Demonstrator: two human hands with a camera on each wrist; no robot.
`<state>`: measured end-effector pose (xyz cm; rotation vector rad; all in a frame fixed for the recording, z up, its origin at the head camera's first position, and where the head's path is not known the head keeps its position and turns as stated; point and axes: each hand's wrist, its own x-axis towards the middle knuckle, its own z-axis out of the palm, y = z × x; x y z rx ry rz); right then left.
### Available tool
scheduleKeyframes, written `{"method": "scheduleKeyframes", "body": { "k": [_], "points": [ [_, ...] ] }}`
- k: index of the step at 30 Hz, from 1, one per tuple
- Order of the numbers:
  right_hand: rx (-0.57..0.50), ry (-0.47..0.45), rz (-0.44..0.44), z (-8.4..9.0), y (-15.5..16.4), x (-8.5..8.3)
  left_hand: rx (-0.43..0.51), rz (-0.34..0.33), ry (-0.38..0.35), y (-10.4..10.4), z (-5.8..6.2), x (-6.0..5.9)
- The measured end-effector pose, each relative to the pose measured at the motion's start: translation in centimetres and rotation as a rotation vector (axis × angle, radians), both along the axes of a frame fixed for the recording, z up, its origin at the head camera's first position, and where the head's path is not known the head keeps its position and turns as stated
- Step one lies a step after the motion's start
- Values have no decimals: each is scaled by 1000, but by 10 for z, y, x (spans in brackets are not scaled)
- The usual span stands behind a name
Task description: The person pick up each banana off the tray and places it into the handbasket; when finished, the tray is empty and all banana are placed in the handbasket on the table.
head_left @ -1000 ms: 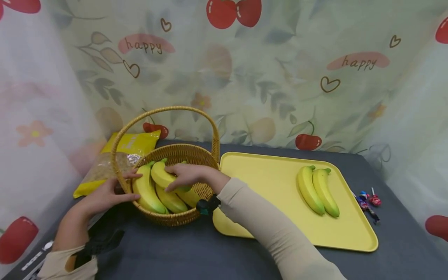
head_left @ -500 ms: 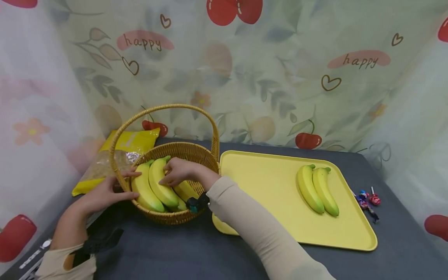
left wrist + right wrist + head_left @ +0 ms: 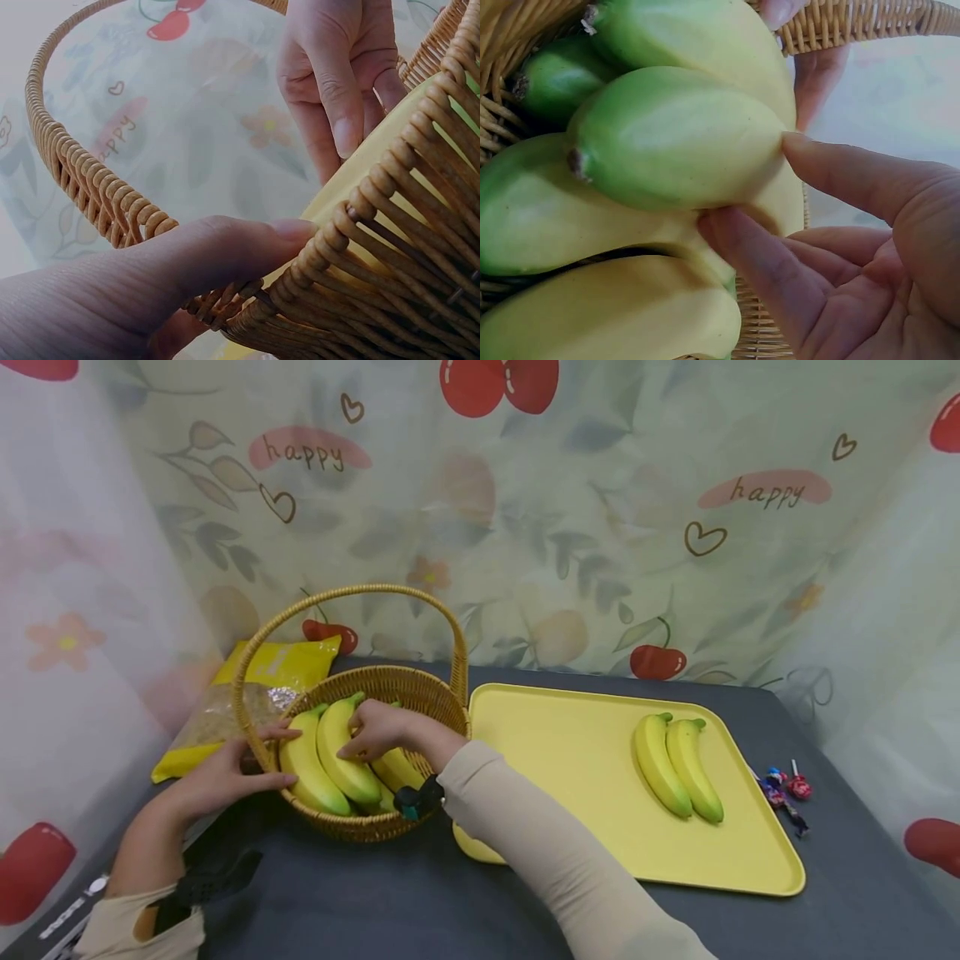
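Observation:
A wicker basket (image 3: 416, 687) with a tall arched handle holds several yellow bananas with green tips. My left hand (image 3: 221, 775) grips its left side where the handle meets the rim, thumb over the rim in the left wrist view. Inside the basket, my right hand (image 3: 384, 727) pinches a banana (image 3: 679, 139) between thumb and fingers. That banana lies on top of others, alongside the leftmost banana (image 3: 311, 768). Part of its upper length is covered by my fingers in the head view. Another banana (image 3: 615, 311) shows below the right fingers in the right wrist view.
Right of the basket lies a yellow tray (image 3: 555, 735) bearing two bananas (image 3: 678, 768) side by side. Wrapped lollipops (image 3: 787, 789) sit past its right edge. Behind the basket's left side is a yellow bag (image 3: 288, 667). A patterned curtain (image 3: 525, 527) hangs at the back.
My right hand has shifted slightly left and turned the held banana, which now lies alongside the leftmost one. Over the last half second it barely moves. My left hand stays on the basket.

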<state>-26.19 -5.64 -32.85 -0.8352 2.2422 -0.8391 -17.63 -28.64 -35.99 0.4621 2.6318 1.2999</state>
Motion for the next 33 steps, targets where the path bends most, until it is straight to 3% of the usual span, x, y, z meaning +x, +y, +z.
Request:
{"method": "scheduleKeyframes", "body": {
  "k": [5, 17, 33],
  "points": [
    [-8, -9, -7, -1, 3, -1, -14, -1, 1, -1, 1, 0],
    [-178, -150, -40, 11, 24, 3, -30, 11, -9, 0, 1, 2],
    [-270, -89, -54, 13, 106, 17, -29, 20, 7, 0, -1, 1]
  ]
}}
